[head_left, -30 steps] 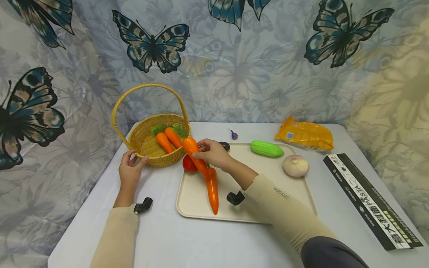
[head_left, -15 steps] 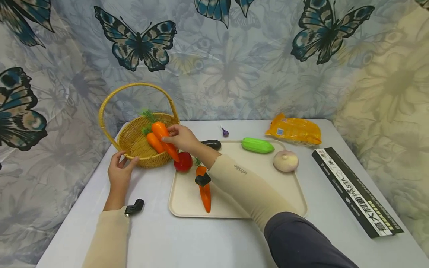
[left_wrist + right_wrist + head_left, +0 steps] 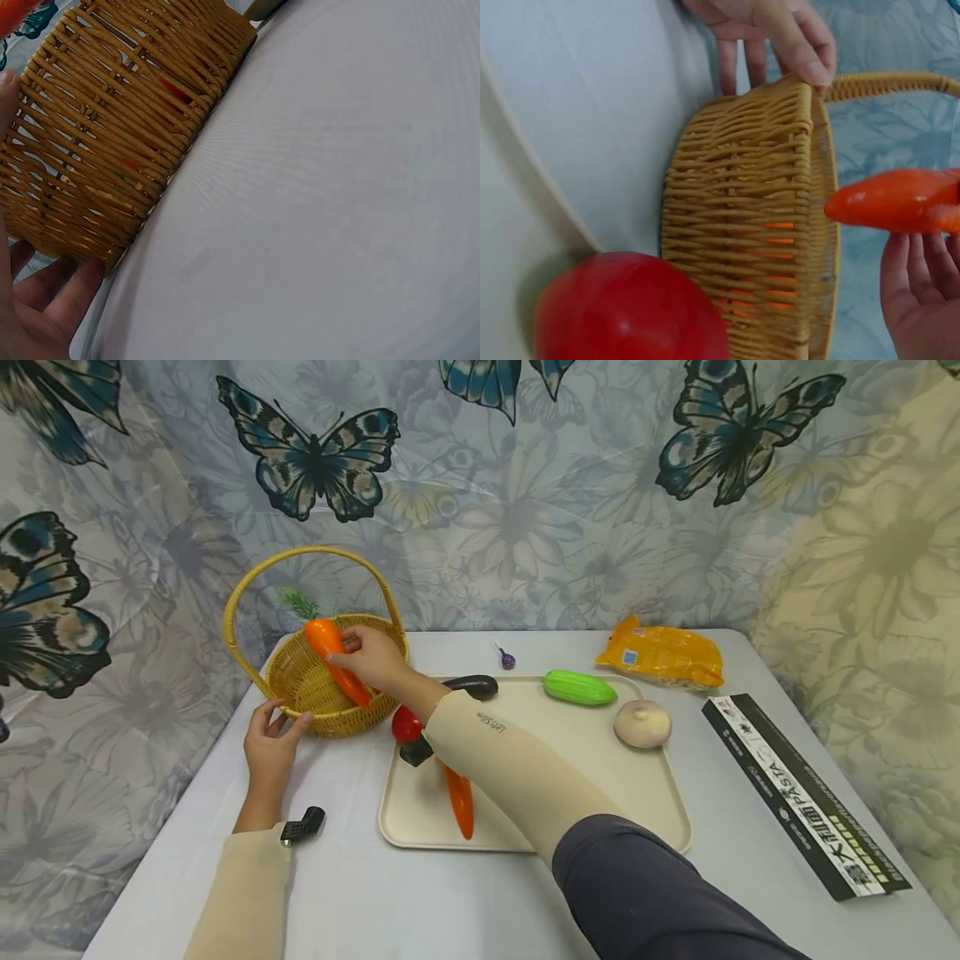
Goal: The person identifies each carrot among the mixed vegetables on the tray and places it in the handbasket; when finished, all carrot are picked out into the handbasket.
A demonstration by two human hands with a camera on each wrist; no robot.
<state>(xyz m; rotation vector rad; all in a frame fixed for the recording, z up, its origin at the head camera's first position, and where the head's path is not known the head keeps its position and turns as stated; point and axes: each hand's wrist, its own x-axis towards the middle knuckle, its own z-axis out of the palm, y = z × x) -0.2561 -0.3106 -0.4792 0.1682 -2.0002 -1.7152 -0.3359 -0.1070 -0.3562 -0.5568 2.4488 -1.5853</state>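
Note:
My right hand [image 3: 372, 657] pinches an orange carrot [image 3: 330, 647] with a green leafy top. It is held slantwise above the opening of the yellow wicker basket [image 3: 300, 689]. In the right wrist view the carrot [image 3: 892, 201] hangs beside the rim, apart from it. Orange shows through the weave, low in the basket. My left hand [image 3: 272, 760] holds the near-left rim, its thumb on the rim and fingers against the outer wall [image 3: 112, 142]. Another carrot [image 3: 461, 802] lies on the beige tray [image 3: 525, 760], partly under my right sleeve. A red tomato [image 3: 406, 724] sits at the tray's left edge.
The tray also bears a dark eggplant [image 3: 476, 686], a green cucumber-like vegetable [image 3: 579, 687] and a pale round bulb [image 3: 642, 724]. Behind it lies a small purple bulb [image 3: 507, 660]. An orange bag [image 3: 663, 653] and a long black-and-white box [image 3: 802, 797] lie at right.
My right hand has carried the carrot leftward from the tray's left side to above the basket. The left hand keeps its hold on the rim. The head view has shifted slightly.

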